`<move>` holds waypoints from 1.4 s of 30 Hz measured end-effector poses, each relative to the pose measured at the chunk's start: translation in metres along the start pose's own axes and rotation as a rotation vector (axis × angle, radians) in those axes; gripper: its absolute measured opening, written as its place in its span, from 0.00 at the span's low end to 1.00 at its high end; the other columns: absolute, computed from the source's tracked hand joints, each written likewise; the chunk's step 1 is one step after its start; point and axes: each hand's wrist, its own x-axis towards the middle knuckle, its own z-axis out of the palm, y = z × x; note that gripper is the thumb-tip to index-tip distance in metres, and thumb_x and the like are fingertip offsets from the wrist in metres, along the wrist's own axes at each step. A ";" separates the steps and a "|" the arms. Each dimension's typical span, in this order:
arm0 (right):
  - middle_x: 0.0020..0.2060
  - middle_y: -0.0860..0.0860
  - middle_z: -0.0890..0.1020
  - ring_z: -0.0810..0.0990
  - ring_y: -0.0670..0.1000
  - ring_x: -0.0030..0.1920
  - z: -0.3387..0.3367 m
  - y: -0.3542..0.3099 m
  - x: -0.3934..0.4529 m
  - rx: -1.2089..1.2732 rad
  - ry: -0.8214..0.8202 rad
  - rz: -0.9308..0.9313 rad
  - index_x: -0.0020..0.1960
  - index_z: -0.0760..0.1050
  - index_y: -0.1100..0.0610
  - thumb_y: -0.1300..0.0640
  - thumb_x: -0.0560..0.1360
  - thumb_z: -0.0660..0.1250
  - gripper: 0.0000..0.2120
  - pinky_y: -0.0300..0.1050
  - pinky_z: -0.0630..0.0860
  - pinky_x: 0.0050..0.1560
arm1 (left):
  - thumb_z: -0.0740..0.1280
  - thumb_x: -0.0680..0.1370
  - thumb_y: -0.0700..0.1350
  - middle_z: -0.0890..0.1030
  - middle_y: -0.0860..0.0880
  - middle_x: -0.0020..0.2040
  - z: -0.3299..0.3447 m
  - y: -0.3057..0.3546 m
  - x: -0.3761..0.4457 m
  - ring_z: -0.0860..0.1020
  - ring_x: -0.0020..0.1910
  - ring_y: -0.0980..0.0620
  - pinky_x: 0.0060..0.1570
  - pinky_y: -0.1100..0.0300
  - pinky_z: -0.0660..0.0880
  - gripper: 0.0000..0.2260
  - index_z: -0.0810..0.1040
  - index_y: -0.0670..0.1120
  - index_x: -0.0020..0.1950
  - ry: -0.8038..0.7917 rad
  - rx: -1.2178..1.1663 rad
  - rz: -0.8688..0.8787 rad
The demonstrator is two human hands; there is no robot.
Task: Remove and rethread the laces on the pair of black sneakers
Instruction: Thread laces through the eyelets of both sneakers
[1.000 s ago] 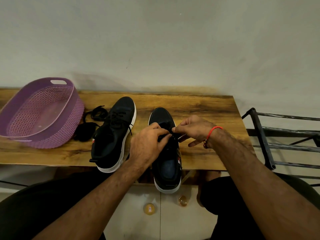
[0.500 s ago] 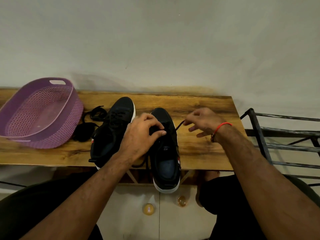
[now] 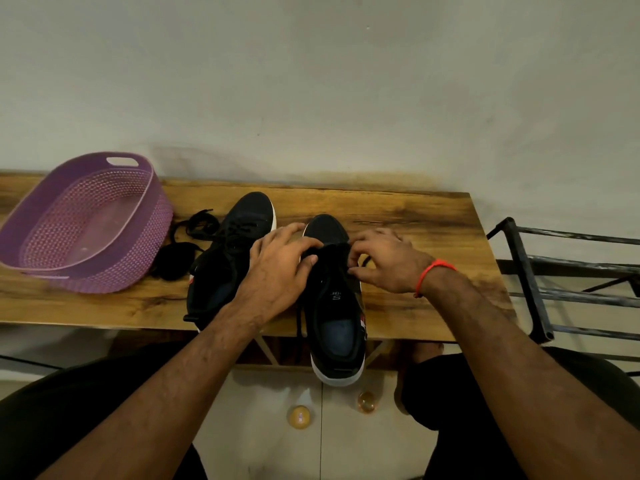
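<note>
Purple woven-plastic oval basket [image 3: 83, 223] sits at the left end of the wooden tabletop [image 3: 415, 216], its far rim close to the back edge. Just right of it lies a loose black shoelace [image 3: 194, 223], coiled and bunched on the wood. Next comes the left black knit sneaker with a white sole [image 3: 228, 254], toe toward the back edge and laces crossing its eyelets. The right black sneaker [image 3: 334, 306] stands beside it, heel hanging over the front edge.

Half a second ago the right hand was out to the side of this shoe, drawing a lace end away from it; now it has come back in over the eyelets. The left hand [image 3: 277, 268] rests curled on the shoe's vamp, fingertips on the lace area, though whether it pinches the lace I cannot tell. The right hand [image 3: 384, 261], an orange-red thread band [image 3: 433, 271] at its wrist, has finger and thumb curled together at the shoe's right eyelet row, seemingly pinching the black lace there. That return suggests one pull is finished and the next eyelet is being addressed on this shoe.

At the far right, off the tabletop, stands a black metal rack [image 3: 526, 278].
</note>
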 end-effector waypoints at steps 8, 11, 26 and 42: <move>0.56 0.57 0.79 0.76 0.63 0.59 -0.026 0.060 -0.014 -0.144 0.064 0.582 0.56 0.78 0.53 0.50 0.74 0.69 0.12 0.56 0.75 0.61 | 0.62 0.83 0.44 0.70 0.55 0.72 -0.006 -0.012 0.003 0.66 0.72 0.50 0.73 0.48 0.60 0.14 0.78 0.56 0.67 -0.027 -0.065 -0.069; 0.65 0.50 0.75 0.68 0.58 0.68 -0.020 0.049 -0.014 -0.087 0.050 0.284 0.61 0.76 0.44 0.46 0.77 0.69 0.13 0.54 0.68 0.67 | 0.62 0.83 0.43 0.71 0.55 0.72 -0.006 -0.013 0.004 0.67 0.72 0.50 0.74 0.48 0.61 0.15 0.77 0.56 0.67 -0.012 -0.096 -0.063; 0.57 0.52 0.81 0.78 0.57 0.58 -0.021 0.053 -0.011 -0.096 -0.027 0.492 0.54 0.80 0.51 0.52 0.75 0.71 0.09 0.55 0.76 0.61 | 0.67 0.81 0.46 0.74 0.55 0.61 -0.014 -0.010 0.003 0.71 0.66 0.51 0.71 0.45 0.67 0.05 0.75 0.56 0.53 -0.062 -0.128 -0.100; 0.59 0.44 0.76 0.73 0.46 0.61 -0.012 0.016 -0.006 0.155 -0.112 -0.026 0.55 0.79 0.47 0.47 0.78 0.68 0.08 0.46 0.69 0.63 | 0.71 0.77 0.57 0.74 0.55 0.65 -0.017 -0.010 0.004 0.69 0.69 0.53 0.72 0.41 0.64 0.05 0.80 0.58 0.47 -0.249 -0.121 -0.041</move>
